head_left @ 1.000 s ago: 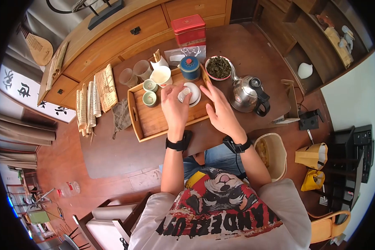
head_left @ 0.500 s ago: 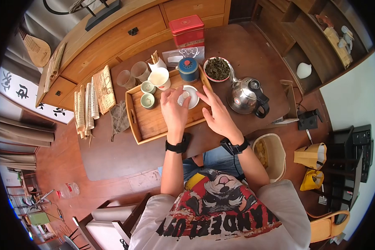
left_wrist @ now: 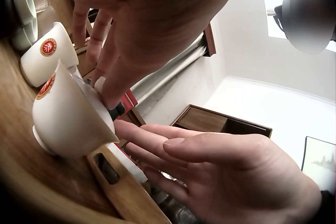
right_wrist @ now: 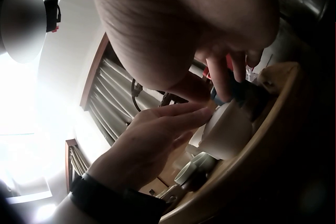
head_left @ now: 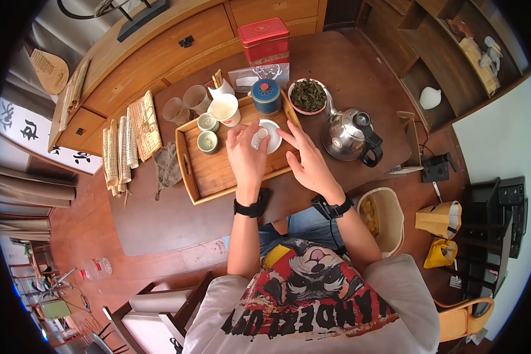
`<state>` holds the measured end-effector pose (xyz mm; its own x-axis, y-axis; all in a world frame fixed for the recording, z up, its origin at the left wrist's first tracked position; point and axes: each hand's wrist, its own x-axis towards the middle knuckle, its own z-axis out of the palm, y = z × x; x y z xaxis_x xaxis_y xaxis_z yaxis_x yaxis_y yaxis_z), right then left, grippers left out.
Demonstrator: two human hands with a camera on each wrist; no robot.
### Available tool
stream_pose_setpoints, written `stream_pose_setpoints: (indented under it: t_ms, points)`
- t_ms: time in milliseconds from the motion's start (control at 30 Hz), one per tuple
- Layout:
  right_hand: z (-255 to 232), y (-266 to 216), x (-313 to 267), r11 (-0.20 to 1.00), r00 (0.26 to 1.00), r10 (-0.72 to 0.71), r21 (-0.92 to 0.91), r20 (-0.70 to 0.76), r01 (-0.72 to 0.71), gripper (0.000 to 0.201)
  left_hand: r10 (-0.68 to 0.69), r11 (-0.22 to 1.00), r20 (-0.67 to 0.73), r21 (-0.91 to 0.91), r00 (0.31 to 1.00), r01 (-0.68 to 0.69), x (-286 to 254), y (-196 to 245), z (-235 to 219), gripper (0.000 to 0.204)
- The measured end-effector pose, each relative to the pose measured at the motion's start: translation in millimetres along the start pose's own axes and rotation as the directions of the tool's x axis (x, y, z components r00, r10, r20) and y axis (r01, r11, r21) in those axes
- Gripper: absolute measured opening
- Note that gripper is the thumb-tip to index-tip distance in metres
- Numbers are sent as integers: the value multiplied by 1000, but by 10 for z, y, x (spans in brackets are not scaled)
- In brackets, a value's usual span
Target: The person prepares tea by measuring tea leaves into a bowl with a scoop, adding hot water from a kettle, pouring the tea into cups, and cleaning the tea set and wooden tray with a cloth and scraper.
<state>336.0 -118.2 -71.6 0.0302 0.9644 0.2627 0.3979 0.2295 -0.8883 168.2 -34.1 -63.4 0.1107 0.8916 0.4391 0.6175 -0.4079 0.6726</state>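
Note:
My left hand (head_left: pixel 248 156) pinches the round knob of a white lid (head_left: pixel 262 134) between thumb and fingers. That lid sits in a white bowl (left_wrist: pixel 68 113) with a red emblem, seen from the side in the left wrist view. A white saucer (head_left: pixel 273 145) shows beneath. On the right, my right hand (head_left: pixel 308 165) has its fingers extended, the fingertips at the bowl's rim; contact is hard to tell. Behind the bowl stand a blue lidded pot (head_left: pixel 266 97) and a white pitcher (head_left: pixel 225 110). Two small green cups (head_left: pixel 207 142) are at the left.
The wooden tray (head_left: pixel 189 174) lies under these things. Right of it are a bowl of leaves (head_left: pixel 308 96) and a steel kettle (head_left: pixel 346 134). A red tin (head_left: pixel 265 43) stands behind; two clear glasses (head_left: pixel 175 111) and paper scrolls (head_left: pixel 124 147) lie leftward. A bin (head_left: pixel 389 221) stands below right.
My right fingertips have come slightly down and left, closer to the bowl. My left hand stays at the lid, nearly still. The head view has shifted a little.

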Motion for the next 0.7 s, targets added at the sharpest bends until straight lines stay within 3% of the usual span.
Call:
stream_pose_setpoints:
  t_ms: [267,367,467,533,600,633,667,700]
  points:
    - [-8,24,-7,1000,1000,-12,-7,4,12,83,14,1000,27,17,1000,-15,-7,30,-65,51]
    - [-45,-29,-28,999,1000,-28,-35,-6,27,82,19,999,15,-43,1000,-18,-82,139,-286,53]
    - [-106,-114,-55,996,995,78,52,-56,-75,76,20,1000,-29,0,999,-20,-212,72,-616,51]
    - [-171,-77,-88,996,994,-50,-74,-101,42,70,-63,998,-82,-28,995,61,-322,-74,-868,43]
    - [-220,9,-137,997,989,-47,-71,-139,37,61,-149,989,-140,-32,979,146,-488,-345,-1059,35]
    - [-235,28,-165,1000,989,10,5,-147,-9,57,-279,959,-148,-101,949,266,-570,-443,-1166,30]
    - [-247,22,-186,995,987,67,80,-149,-55,53,-282,958,-154,-98,947,269,-662,-587,-1258,30]
    - [-262,77,-226,997,985,67,42,-160,-61,45,-344,937,-197,-130,918,323,-768,-761,-1337,28]
